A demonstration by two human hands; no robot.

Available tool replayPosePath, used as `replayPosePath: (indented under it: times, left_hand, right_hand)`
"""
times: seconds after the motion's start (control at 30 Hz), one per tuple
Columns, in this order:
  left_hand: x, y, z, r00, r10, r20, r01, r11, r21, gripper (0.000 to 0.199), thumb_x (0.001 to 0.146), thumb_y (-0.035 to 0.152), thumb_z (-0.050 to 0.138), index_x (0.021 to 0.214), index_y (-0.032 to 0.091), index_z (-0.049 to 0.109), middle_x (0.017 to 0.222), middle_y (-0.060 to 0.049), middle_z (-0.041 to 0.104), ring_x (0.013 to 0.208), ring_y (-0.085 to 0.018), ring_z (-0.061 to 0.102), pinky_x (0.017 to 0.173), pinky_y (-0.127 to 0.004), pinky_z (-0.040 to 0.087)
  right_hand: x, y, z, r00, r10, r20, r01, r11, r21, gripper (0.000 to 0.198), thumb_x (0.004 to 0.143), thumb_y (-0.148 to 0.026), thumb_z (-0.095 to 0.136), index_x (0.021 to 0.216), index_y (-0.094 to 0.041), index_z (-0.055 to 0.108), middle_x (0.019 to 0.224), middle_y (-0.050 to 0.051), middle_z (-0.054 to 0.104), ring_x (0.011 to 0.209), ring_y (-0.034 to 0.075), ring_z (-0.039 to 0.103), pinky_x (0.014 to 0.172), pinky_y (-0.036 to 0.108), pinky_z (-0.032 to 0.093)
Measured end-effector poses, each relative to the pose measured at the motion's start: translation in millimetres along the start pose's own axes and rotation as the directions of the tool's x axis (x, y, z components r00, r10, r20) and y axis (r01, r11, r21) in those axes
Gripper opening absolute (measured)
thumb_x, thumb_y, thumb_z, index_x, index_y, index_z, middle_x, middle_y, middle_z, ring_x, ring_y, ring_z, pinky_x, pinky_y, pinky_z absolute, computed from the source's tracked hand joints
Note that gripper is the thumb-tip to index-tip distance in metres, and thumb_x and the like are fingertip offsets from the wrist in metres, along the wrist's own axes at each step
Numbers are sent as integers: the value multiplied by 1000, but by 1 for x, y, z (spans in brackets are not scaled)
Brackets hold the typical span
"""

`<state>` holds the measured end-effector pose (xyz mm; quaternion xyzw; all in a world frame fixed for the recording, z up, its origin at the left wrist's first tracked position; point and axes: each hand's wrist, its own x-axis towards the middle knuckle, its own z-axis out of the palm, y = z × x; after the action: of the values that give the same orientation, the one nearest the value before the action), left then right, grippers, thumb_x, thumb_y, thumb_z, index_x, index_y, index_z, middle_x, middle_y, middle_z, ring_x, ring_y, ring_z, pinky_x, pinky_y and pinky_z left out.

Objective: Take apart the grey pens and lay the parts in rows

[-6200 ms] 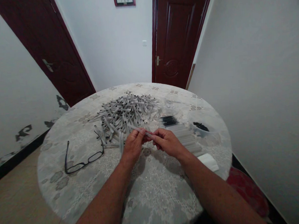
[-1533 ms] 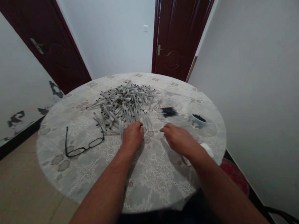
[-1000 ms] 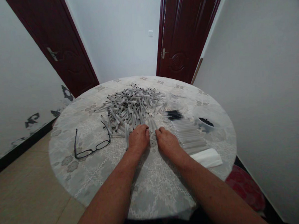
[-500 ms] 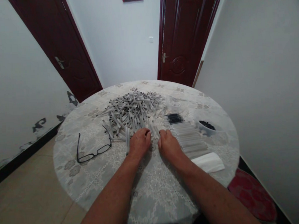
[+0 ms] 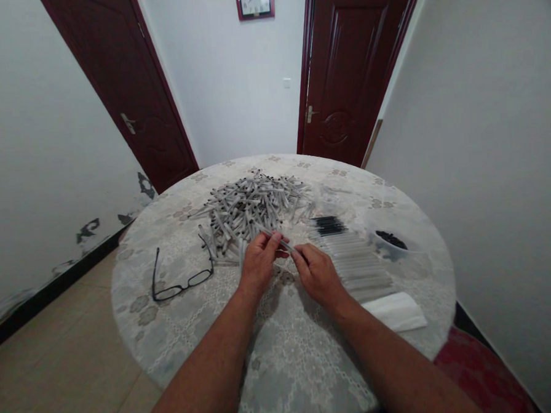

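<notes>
A slim, translucent pen barrel (image 5: 285,245) is held slantwise between my two hands, just above the tablecloth. My left hand (image 5: 261,256) pinches its upper left part between thumb and fingers. At the lower right end, my right hand (image 5: 316,271) has its thumb and fingers closed on it. Beyond my hands lies a loose pile of pen barrels (image 5: 245,202), many with dark ends. To the right of my right hand, a neat row of clear thin tubes (image 5: 354,255) lies side by side, with dark lengths (image 5: 329,225) at its far end.
On the right, a clear container (image 5: 391,250) holds small black parts (image 5: 391,239). A folded white cloth or paper (image 5: 396,312) lies nearer. Black-framed glasses (image 5: 183,286) rest at the left. Clear plastic (image 5: 330,194) lies behind the row. The round table (image 5: 302,365) has a patterned cover.
My hands have lifted slightly from the tabletop and now share a pen barrel between them. The whole view has tilted up a little, showing more of the wall clock.
</notes>
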<state>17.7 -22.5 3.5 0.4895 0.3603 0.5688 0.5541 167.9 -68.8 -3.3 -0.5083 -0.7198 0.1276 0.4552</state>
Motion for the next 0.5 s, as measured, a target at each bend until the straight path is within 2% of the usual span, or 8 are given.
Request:
replayPosePath:
  times: [0.13, 0.33, 0.5]
  left_hand:
    - [-2, 2, 1, 999, -7, 38, 7, 1000, -12, 36, 86, 48, 75, 102, 15, 71, 96, -8, 76, 89, -21, 72, 78, -36, 62]
    - [1, 1, -1, 999, -32, 13, 32, 999, 25, 41, 83, 48, 78, 105, 13, 74, 97, -9, 76, 83, -20, 72, 78, -37, 62]
    - [3, 1, -4, 1000, -13, 20, 12, 998, 65, 39, 89, 52, 71, 100, 15, 71, 95, -7, 75, 82, -18, 71, 77, -32, 60]
  right_hand:
    - [0, -3, -3, 999, 45, -6, -45, 997, 56, 20, 102, -24, 51, 104, -20, 70, 96, 6, 73, 89, 20, 68, 82, 30, 47]
    - [0, -4, -5, 999, 31, -24, -29, 995, 93, 18, 101, -25, 54, 107, -19, 69, 96, 5, 74, 88, 19, 68, 81, 27, 47]
    - [2, -4, -8, 999, 26, 29, -29, 993, 117, 19, 102, -27, 53, 108, -20, 70, 92, 4, 75, 83, 17, 68, 78, 26, 47]
